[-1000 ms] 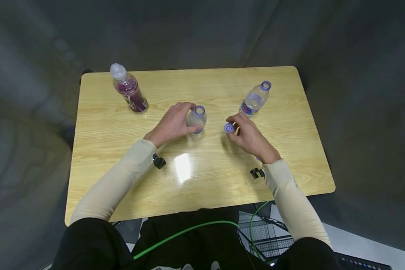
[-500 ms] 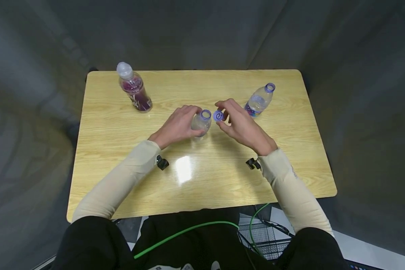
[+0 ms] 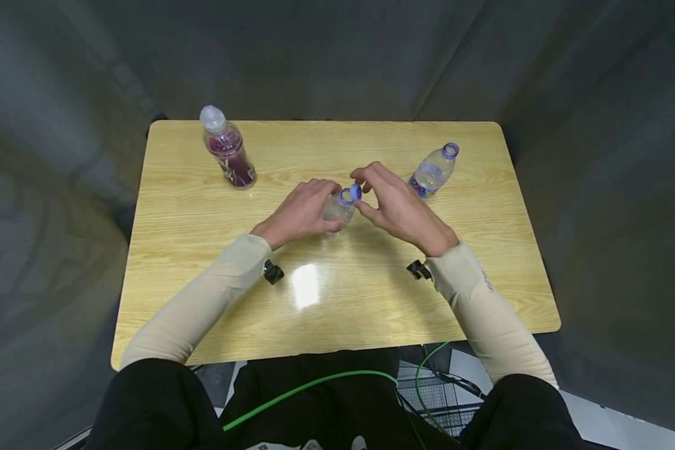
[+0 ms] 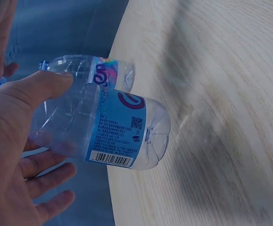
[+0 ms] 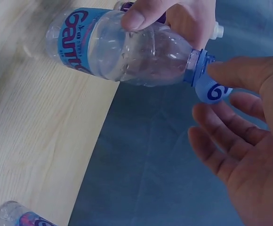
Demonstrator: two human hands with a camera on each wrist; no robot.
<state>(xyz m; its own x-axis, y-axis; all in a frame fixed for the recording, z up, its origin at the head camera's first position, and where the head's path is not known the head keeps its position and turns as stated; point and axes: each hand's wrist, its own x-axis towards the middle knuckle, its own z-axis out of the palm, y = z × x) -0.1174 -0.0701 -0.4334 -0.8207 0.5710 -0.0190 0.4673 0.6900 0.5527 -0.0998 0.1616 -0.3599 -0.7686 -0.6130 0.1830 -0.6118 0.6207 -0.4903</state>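
The right hand (image 3: 398,207), pinching the blue cap (image 5: 211,90), has brought it to the clear bottle (image 5: 139,59) gripped by the left hand (image 3: 299,214); tilted, it isn't seated yet.

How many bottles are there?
3. A clear, blue-labelled plastic bottle is in the left hand; a clear, multicolour-labelled plastic bottle stands on the pale wooden table, right of centre; a purple-filled, white-capped plastic bottle stands on its left side. None seems hidden.

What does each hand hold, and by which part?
Left hand: a bottle, by its upper body, above the label. Right hand: a cap, pinched by its edge.
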